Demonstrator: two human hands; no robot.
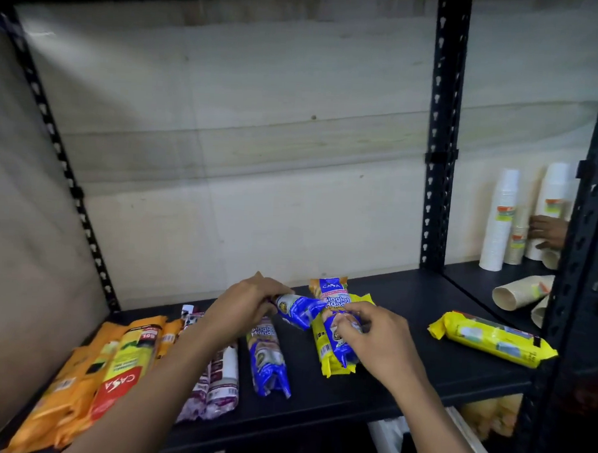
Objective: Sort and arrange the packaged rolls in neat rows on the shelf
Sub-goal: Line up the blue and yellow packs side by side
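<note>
Sorting step: left hand point(249, 304) is gripping a blue roll point(295, 310), right hand point(371, 335) is holding another blue roll point(341, 344) atop yellow pkg point(323, 347). Next: probably laying both beside the lone blue roll point(269, 358) on shelf point(404, 374).

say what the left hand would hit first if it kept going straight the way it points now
Likely the orange and blue plastic-wrapped roll lying just past the left hand, which already grips a blue plastic-wrapped roll; depth is unclear.
</note>
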